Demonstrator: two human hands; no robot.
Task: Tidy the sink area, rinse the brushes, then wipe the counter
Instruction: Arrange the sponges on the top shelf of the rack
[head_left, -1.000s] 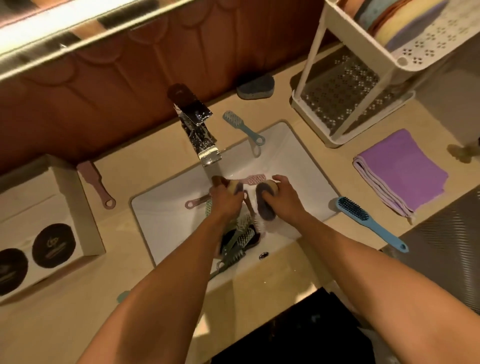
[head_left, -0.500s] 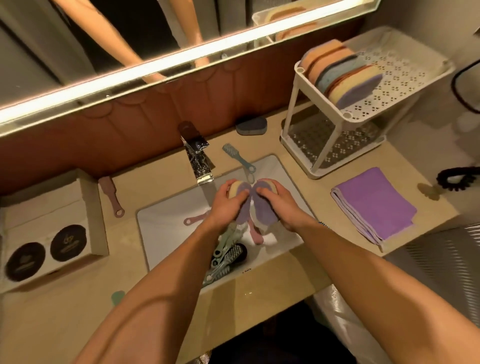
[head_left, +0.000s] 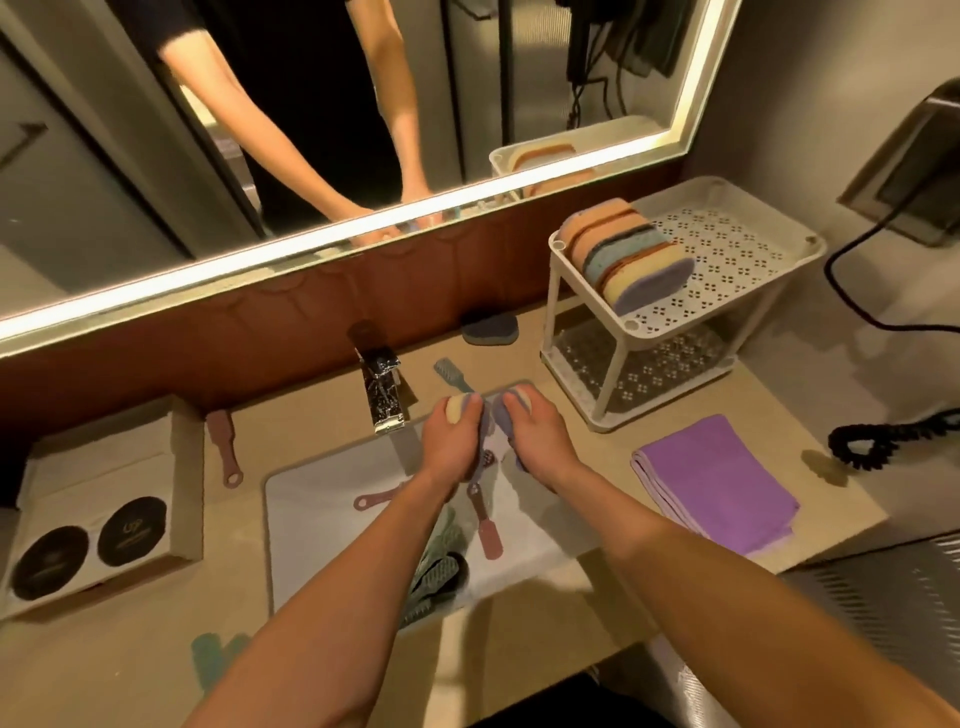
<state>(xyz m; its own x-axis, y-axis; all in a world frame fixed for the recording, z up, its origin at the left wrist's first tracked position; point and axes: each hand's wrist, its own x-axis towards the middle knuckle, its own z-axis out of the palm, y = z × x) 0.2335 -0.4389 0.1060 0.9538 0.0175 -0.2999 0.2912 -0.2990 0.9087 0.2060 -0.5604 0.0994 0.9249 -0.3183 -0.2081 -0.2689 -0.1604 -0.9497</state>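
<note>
**Two sponges gripped over the sink**

Left hand (head_left: 451, 441) closed around a soft oval sponge (head_left: 459, 408), yellow foam on a purple scrub face; right hand (head_left: 537, 439) closed around a matching second sponge (head_left: 511, 406), both above the white rectangular sink (head_left: 332, 483). Four more stacked on edge in the perforated plastic rack (head_left: 727, 244). Pink flat-handled brushes: two in the basin, one on the beige counter (head_left: 571, 613). Folded purple cloth (head_left: 717, 483) at right. Raised higher than half a second ago, sponges now slightly apart.

Glossy metal faucet (head_left: 383, 397), perforated plastic rack (head_left: 727, 244)
</note>
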